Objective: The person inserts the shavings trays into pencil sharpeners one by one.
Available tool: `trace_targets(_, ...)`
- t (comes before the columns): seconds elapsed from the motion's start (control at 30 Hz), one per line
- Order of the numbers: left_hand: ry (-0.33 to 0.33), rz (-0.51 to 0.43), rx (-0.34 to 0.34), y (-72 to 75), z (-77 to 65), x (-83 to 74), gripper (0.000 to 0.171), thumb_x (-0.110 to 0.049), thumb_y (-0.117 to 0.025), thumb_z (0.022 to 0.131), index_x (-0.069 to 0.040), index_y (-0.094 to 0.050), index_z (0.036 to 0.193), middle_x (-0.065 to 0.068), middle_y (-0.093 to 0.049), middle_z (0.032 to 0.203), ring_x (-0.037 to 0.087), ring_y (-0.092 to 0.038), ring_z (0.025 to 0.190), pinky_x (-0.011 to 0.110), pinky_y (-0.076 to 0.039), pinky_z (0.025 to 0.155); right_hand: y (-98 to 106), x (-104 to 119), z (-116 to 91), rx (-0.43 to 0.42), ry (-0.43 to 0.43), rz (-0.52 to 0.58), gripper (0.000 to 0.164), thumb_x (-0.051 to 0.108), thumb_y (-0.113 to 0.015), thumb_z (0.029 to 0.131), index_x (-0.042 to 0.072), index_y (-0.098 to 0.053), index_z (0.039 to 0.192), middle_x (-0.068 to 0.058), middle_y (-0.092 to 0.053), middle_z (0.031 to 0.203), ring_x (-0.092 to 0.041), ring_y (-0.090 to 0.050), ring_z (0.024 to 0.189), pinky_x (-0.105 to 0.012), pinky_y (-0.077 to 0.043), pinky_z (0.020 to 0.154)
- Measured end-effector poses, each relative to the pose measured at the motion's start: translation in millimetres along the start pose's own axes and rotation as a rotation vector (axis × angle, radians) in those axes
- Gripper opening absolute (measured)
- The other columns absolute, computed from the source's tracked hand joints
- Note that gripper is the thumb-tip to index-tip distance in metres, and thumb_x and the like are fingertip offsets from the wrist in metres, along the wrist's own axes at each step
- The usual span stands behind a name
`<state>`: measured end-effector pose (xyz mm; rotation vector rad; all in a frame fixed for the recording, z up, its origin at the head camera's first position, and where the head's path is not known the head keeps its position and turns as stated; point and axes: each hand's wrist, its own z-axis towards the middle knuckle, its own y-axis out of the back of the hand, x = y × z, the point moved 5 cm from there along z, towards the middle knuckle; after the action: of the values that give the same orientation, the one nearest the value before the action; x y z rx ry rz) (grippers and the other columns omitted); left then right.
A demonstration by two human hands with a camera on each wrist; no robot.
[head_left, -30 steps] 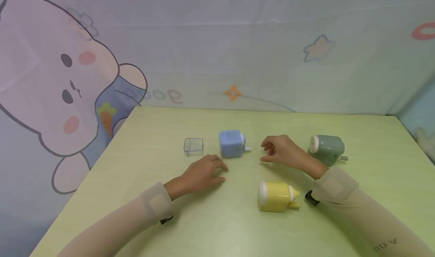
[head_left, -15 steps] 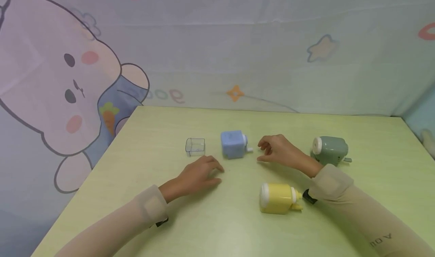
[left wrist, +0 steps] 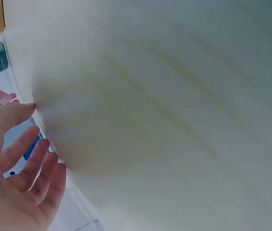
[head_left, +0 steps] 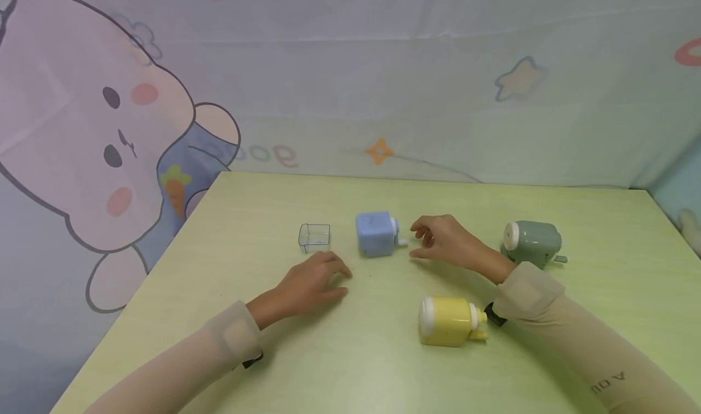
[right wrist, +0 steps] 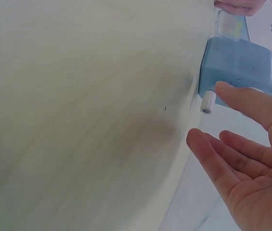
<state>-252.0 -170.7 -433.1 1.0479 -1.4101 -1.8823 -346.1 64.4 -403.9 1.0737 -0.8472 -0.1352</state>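
Observation:
A blue crank pencil sharpener (head_left: 375, 234) stands near the middle of the table, its white crank handle pointing right. My right hand (head_left: 446, 240) is just to the right of that handle, thumb and fingers apart with nothing between them. In the right wrist view the thumb overlaps the blue sharpener (right wrist: 239, 67). My left hand (head_left: 306, 285) is low over the table, left of the sharpener and in front of a clear plastic shavings drawer (head_left: 314, 236). Its fingers are loosely bent and hold nothing, as the left wrist view of the hand (left wrist: 25, 163) also shows.
A yellow crank sharpener (head_left: 446, 321) lies nearer the front, beside the right sleeve. Behind the right forearm is a green crank sharpener (head_left: 532, 242) with a white front. A printed cloth (head_left: 350, 85) hangs along the table's back edge.
My left hand has drawn back a little to the left, away from the blue sharpener. My right hand has shifted slightly left, closer to its crank handle. The sharpeners and drawer stay put.

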Motion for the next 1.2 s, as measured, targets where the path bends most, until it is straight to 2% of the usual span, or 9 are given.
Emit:
trace_targets(0.4,0.044,0.013,0.007,2.4,-11.2,9.0,0.025,-0.034,-0.063,0.085,-0.022,-0.061,0.107,-0.008,-0.051,0.113,0.010,-0.043,0.106,0.032,-0.046,0.077,-8.3,-2.3,7.4,-0.009,-0.015,0.050,0.057,0.023,-0.075,0.075,-0.005,-0.050,0.118,-0.017,-0.058,0.101,-0.023,-0.058,0.081,-0.029,-0.050,0.067)
trace_targets(0.63,0.058,0.006,0.002,4.5,-15.7,14.6,0.025,-0.034,-0.063,0.085,-0.022,-0.061,0.107,-0.009,-0.050,0.114,0.008,-0.043,0.106,0.033,-0.047,0.074,-9.0,-1.7,11.9,-0.039,-0.013,0.078,0.061,0.019,-0.076,0.074,-0.005,-0.046,0.121,-0.018,-0.057,0.107,-0.024,-0.059,0.081,-0.028,-0.050,0.067)
trace_targets(0.83,0.067,0.019,-0.012,8.9,-20.0,18.8,0.024,-0.033,-0.065,0.084,-0.022,-0.062,0.106,-0.009,-0.051,0.111,0.008,-0.044,0.103,0.031,-0.046,0.076,-8.7,-0.2,16.9,-0.031,-0.022,0.092,0.062,0.018,-0.076,0.073,-0.004,-0.046,0.122,-0.018,-0.056,0.109,-0.024,-0.059,0.082,-0.028,-0.050,0.067)
trace_targets(1.07,0.098,0.042,-0.027,14.5,-27.2,28.3,0.024,-0.033,-0.065,0.083,-0.021,-0.063,0.105,-0.010,-0.051,0.107,0.006,-0.045,0.096,0.028,-0.046,0.071,-7.3,1.7,22.7,-0.043,-0.035,0.124,0.068,0.022,-0.077,0.072,-0.003,-0.043,0.126,-0.016,-0.054,0.114,-0.026,-0.058,0.088,-0.036,-0.050,0.070)
trace_targets(1.2,0.123,0.053,-0.051,16.2,-31.9,36.6,0.023,-0.034,-0.066,0.082,-0.023,-0.063,0.102,-0.011,-0.052,0.101,0.004,-0.045,0.091,0.027,-0.045,0.068,-8.6,4.4,27.3,-0.044,-0.014,0.130,0.069,0.022,-0.078,0.072,-0.001,-0.042,0.127,-0.015,-0.053,0.115,-0.025,-0.058,0.091,-0.036,-0.050,0.072)
